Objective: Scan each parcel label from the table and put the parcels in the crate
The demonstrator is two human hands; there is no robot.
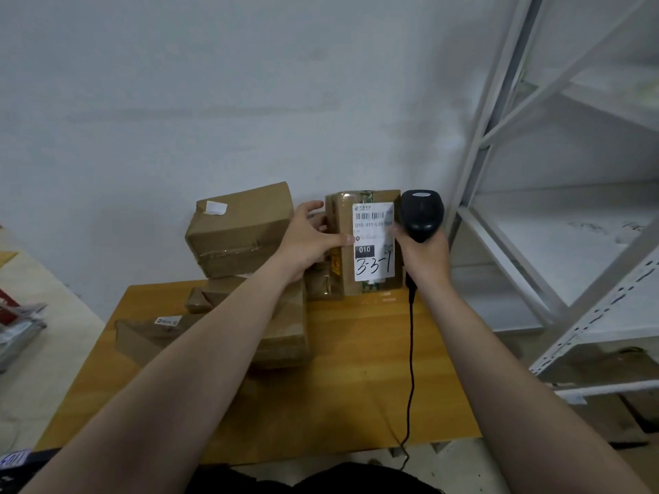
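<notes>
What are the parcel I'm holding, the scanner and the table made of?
Held brown box parcel: matte cardboard, apparently, with glossy clear tape and a white paper label. Black handheld scanner: smooth moulded plastic, slight sheen. Rectangular table: orange-toned wood or wood-look laminate, visible grain.

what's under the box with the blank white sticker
A small parcel sits directly below the box, then a wider labelled parcel on the wooden table. The left forearm covers the middle of the stack, so what supports the box there is hidden.

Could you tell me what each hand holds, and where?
Left hand: labelled parcel, by its left edge. Right hand: scanner, by its handle.
</notes>
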